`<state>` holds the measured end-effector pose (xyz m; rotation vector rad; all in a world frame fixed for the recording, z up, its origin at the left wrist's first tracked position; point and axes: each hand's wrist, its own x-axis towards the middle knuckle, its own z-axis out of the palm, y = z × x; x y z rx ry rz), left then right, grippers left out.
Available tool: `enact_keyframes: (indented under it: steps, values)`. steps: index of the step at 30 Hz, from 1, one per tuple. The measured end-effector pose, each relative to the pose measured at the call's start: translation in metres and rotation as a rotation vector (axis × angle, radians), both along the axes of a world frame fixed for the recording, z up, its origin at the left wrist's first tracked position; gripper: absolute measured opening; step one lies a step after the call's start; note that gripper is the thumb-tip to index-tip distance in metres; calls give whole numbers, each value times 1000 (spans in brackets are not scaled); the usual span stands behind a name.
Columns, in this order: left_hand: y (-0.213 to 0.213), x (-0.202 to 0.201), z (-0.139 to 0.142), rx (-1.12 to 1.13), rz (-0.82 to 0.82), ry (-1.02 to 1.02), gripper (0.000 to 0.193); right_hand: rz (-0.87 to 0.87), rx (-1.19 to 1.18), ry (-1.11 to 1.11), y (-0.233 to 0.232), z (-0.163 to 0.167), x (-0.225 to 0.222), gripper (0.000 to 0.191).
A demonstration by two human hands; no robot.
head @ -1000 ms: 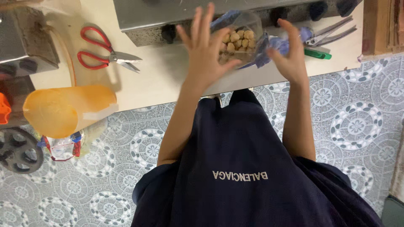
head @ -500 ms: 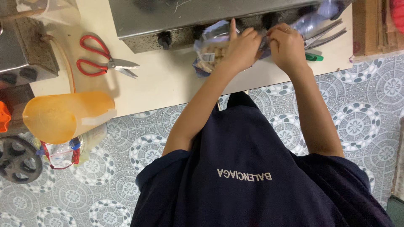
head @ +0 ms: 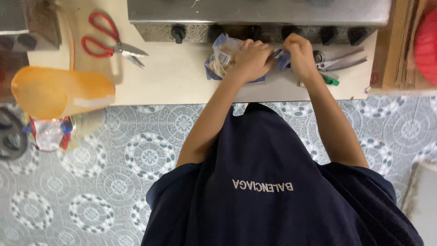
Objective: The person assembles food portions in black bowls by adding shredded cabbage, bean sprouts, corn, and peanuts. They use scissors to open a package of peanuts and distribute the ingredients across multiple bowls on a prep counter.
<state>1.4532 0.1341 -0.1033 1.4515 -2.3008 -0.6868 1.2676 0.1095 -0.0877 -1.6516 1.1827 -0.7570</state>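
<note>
In the head view, the left hand (head: 249, 61) has its fingers closed over a clear plastic bag (head: 221, 59) of pale snacks. The bag lies on the tabletop (head: 177, 77), just before a steel appliance (head: 259, 11). The right hand (head: 300, 54) pinches the bag's other end closed. Red scissors (head: 109, 41) lie well apart, and pliers (head: 341, 61) are near the right hand.

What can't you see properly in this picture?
Head view:
- Clear bag: the left hand covers most of it, so its contents stay unclear.
- What the right hand pinches: hidden in its grip.
- Red object: cut off by the right edge.
- Pliers: handles partly behind the right hand.
- Steel appliance: top cropped.
</note>
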Motion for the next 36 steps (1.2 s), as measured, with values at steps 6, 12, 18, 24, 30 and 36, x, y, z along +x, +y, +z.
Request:
enact_keyframes:
  steps: [6, 12, 18, 24, 30, 36]
  values:
    - [-3, -20, -8, -161, 54, -113, 22, 208, -293, 473, -16, 21, -16, 34]
    - [-12, -30, -13, -345, 186, 8, 18, 277, -93, 309, -25, 20, -23, 31]
    - [-28, -44, -10, -425, 311, 113, 21, 198, -96, 110, -24, 9, -25, 34]
    - [-32, -60, -16, -620, 294, -2, 22, 173, -200, 125, -10, 3, -42, 40]
    - [-31, -75, -21, -609, 221, 62, 16, 105, -44, 87, 9, 2, -61, 32]
    - [-33, -86, -25, -551, 202, 118, 14, 62, 96, 69, 21, 11, -72, 38]
